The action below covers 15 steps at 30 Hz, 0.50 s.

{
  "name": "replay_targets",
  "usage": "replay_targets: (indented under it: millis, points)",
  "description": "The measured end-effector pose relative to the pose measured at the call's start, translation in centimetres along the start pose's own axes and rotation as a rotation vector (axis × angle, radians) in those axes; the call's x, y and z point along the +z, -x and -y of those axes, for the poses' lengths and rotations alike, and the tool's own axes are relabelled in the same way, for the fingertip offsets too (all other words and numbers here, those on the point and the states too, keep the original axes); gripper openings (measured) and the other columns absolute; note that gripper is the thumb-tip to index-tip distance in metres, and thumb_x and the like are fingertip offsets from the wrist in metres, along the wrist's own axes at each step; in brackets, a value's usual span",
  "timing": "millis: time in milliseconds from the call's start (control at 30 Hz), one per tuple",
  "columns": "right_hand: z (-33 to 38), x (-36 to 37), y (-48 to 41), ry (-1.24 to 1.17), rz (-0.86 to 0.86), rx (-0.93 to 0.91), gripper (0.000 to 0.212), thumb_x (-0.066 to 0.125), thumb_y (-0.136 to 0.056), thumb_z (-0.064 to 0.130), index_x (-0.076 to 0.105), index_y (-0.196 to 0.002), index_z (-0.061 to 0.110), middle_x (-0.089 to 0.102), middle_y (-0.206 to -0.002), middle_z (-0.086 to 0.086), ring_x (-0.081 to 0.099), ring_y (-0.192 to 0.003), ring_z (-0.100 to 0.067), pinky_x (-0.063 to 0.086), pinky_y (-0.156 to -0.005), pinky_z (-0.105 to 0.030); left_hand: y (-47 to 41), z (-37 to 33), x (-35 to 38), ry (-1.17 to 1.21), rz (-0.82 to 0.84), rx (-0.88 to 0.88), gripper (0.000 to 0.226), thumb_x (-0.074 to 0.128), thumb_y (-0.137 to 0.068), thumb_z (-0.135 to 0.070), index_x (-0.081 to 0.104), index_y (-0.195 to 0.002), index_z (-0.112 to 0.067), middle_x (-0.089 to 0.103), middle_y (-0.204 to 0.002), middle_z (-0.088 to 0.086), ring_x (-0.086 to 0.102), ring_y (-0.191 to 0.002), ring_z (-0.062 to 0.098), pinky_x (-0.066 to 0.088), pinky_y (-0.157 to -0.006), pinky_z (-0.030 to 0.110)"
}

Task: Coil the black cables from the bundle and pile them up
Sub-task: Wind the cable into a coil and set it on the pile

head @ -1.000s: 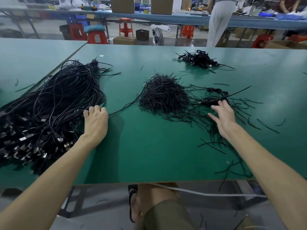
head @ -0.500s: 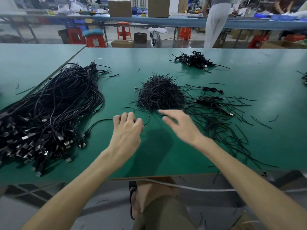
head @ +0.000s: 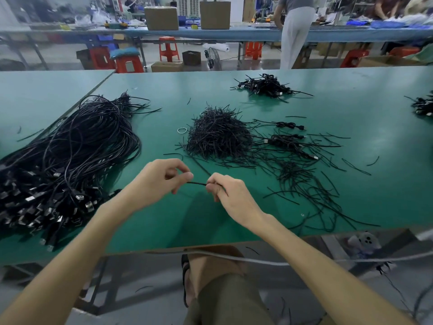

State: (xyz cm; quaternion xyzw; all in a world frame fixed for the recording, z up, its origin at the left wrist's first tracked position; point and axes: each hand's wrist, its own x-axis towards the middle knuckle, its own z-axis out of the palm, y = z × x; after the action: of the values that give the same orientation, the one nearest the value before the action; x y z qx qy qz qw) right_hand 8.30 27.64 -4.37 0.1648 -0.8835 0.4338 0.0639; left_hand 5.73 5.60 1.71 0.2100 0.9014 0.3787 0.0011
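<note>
The green surface [head: 351,109] carries a large bundle [head: 70,160] of loose cables at left, a heap of short ties [head: 218,137] in the middle and a small pile [head: 264,86] of coiled cables farther back. The step looks like the start of one coil. The left hand [head: 161,181] and right hand [head: 232,195] each pinch a thin black strand [head: 196,183] with curled fingers, just above the surface. Whether it is a cable or a tie I cannot tell. The next move calls for even loops without kinks.

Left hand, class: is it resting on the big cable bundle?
No: the left hand pinches one end of a black cable stretched to the right hand, clear of the cable bundle lying to its left.
</note>
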Motion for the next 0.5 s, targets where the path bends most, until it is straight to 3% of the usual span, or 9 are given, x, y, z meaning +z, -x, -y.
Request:
replay_targets:
  millis: [100,267,333,433,500]
  points:
    - [-1.1,0.0,0.1,-0.020,-0.073,0.058,0.022,0.051,-0.107,0.024,0.057,-0.086,0.027,0.055,-0.070,0.008,0.050,-0.069,-0.003,0.040,-0.068,-0.029,0.3,1.1,-1.2,0.151,-0.021,-0.046,0.013,0.067,-0.097,-0.025,0.073,-0.087,-0.018,0.064,-0.057,0.002,0.038,-0.040,0.010,0.035,-0.041,0.018]
    - [-2.5,-1.0,-0.2,-0.144,-0.305,0.181,0.030,0.049,-0.107,0.015,0.061,-0.079,0.018,0.063,-0.065,-0.002,0.044,-0.053,-0.006,0.039,-0.055,-0.021,0.8,3.2,-3.4,0.222,-0.037,-0.098,0.016,0.068,-0.095,-0.031,0.078,-0.087,-0.021,0.065,-0.063,0.001,0.044,-0.050,0.014,0.039,-0.048,0.020]
    - [-3.1,-1.7,-0.4,-0.190,-0.415,0.234,0.031,0.050,-0.106,0.016,0.063,-0.078,0.019,0.066,-0.066,-0.002,0.044,-0.049,-0.003,0.038,-0.052,-0.016,1.0,4.3,-4.1,0.197,-0.013,-0.126,0.020,0.066,-0.096,-0.035,0.080,-0.085,-0.025,0.059,-0.061,-0.002,0.045,-0.057,0.016,0.039,-0.055,0.027]
    - [-3.7,-2.7,-0.4,-0.149,-0.456,0.291,0.027,0.052,-0.106,0.021,0.068,-0.085,0.020,0.070,-0.072,0.003,0.054,-0.054,-0.008,0.045,-0.056,-0.020,1.3,5.8,-4.4,0.148,-0.021,-0.163,0.022,0.066,-0.097,-0.031,0.081,-0.080,-0.029,0.053,-0.057,-0.004,0.041,-0.056,0.016,0.033,-0.057,0.029]
    - [-3.3,-3.0,-0.5,-0.107,-0.335,0.306,0.022,0.052,-0.107,0.025,0.072,-0.106,0.018,0.075,-0.091,0.004,0.062,-0.069,-0.015,0.052,-0.071,-0.028,1.4,6.0,-4.1,0.001,-0.034,-0.168,0.023,0.068,-0.096,-0.030,0.079,-0.075,-0.034,0.054,-0.056,-0.003,0.039,-0.050,0.012,0.032,-0.051,0.027]
